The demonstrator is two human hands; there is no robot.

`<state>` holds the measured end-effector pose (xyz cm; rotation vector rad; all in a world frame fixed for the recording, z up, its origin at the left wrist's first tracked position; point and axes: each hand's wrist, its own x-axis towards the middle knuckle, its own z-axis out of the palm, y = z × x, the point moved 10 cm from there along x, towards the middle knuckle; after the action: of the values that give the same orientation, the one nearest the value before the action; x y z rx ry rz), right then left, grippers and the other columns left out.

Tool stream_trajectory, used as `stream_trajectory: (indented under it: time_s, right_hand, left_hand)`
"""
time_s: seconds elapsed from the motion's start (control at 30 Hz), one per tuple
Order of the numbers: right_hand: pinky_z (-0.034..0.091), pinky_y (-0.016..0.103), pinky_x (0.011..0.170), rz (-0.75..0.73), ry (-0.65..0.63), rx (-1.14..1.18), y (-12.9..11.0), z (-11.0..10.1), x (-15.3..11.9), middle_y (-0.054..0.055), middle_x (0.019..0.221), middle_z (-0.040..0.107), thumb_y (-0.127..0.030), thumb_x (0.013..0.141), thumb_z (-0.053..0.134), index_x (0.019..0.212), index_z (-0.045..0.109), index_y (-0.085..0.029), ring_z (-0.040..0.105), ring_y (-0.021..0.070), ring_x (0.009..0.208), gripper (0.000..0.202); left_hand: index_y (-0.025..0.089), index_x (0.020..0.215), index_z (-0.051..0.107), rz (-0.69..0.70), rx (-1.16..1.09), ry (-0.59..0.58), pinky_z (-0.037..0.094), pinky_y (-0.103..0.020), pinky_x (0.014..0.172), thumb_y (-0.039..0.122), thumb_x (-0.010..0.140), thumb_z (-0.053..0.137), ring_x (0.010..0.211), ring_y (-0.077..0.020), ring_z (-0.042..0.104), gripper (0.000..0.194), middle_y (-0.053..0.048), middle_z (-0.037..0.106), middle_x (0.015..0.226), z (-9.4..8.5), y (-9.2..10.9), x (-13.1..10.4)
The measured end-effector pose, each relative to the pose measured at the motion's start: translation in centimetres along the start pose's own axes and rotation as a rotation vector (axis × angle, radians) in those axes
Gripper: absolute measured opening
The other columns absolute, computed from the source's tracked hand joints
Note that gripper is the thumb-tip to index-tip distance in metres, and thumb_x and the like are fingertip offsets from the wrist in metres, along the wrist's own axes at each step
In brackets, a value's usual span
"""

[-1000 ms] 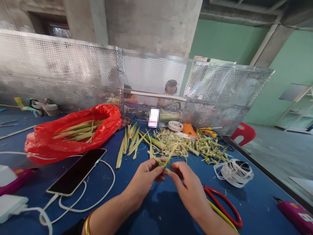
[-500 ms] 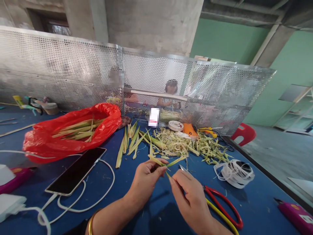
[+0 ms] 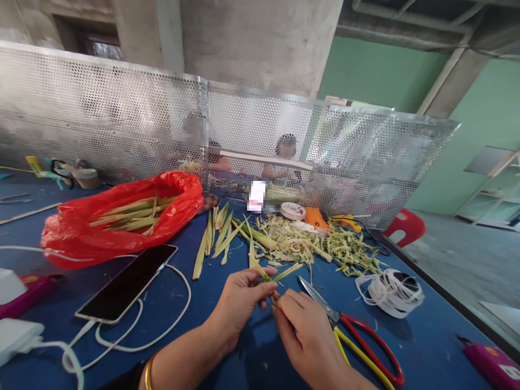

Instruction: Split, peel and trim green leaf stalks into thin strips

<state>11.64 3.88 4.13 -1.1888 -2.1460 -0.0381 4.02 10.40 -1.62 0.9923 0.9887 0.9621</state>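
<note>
Between my hands is a small folded piece of pale green leaf strip (image 3: pixel 284 272), its ends sticking out in a V. My left hand (image 3: pixel 239 303) pinches it between thumb and fingers near the crossing. Just below, my right hand (image 3: pixel 303 330) has its fingers closed on the strip's lower end, which they partly hide. Scissors (image 3: pixel 331 311) with one red and one yellow handle lie on the table beside my right hand, blades pointing away. Beyond my hands are loose leaf strips (image 3: pixel 201 252) and a heap of pale shavings (image 3: pixel 284 238).
At the left, a red plastic bag (image 3: pixel 122 246) holds long leaves, with a phone (image 3: pixel 130 284) and white cable in front. A white cord coil (image 3: pixel 392 292) is at right, near a purple tool (image 3: pixel 491 360). A perforated metal screen (image 3: pixel 252 114) stands behind; people sit beyond it.
Both hands have shifted slightly left with the folded strip, and my right hand has dropped a little. More of the scissors' blades now shows.
</note>
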Motion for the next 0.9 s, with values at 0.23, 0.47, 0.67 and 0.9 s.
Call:
stream_trajectory:
  time_s: [0.23,0.47,0.67,0.9]
  right_hand:
    - [0.034,0.025,0.054,0.268,-0.014,0.318,2.9,0.9,-0.2,0.001,0.062,0.053,-0.03,0.092,0.04,0.066,0.052,-0.018,0.048,0.0138,0.057,0.031]
    - [0.04,0.024,0.054,0.783,0.181,1.069,7.7,1.8,-1.3,-0.004,0.059,0.051,-0.045,0.08,0.059,0.083,0.061,-0.016,0.048,0.011,0.051,0.029]
    - [0.034,0.023,0.049,0.818,0.193,1.138,7.7,2.1,-1.6,-0.004,0.05,0.049,-0.045,0.079,0.06,0.068,0.061,-0.016,0.042,0.0086,0.045,0.032]
    - [0.028,0.021,0.045,0.897,0.263,1.193,9.0,2.5,-2.3,-0.006,0.046,0.044,-0.047,0.075,0.063,0.065,0.059,-0.016,0.035,0.0065,0.041,0.033]
  left_hand:
    - [0.014,0.098,0.067,-0.054,-0.027,-0.029,0.027,-0.017,0.046,0.028,0.063,0.072,0.047,-0.0047,0.044,0.037,-0.001,0.066,0.063,-0.4,-0.4,0.1]
    - [0.016,0.089,0.068,-0.138,0.073,-0.275,0.024,-0.019,0.046,0.043,0.07,0.067,0.046,-0.005,0.04,0.033,0.0,0.062,0.064,1.6,-0.8,-0.6]
    - [0.014,0.076,0.067,-0.123,0.215,-0.293,0.021,-0.02,0.045,0.039,0.068,0.068,0.042,-0.0045,0.033,0.026,0.004,0.055,0.049,2.4,-1.3,-1.0]
    - [0.014,0.079,0.07,-0.121,0.304,-0.348,0.02,-0.021,0.045,0.038,0.071,0.064,0.041,-0.0053,0.031,0.026,0.003,0.054,0.047,3.0,-1.6,-1.3]
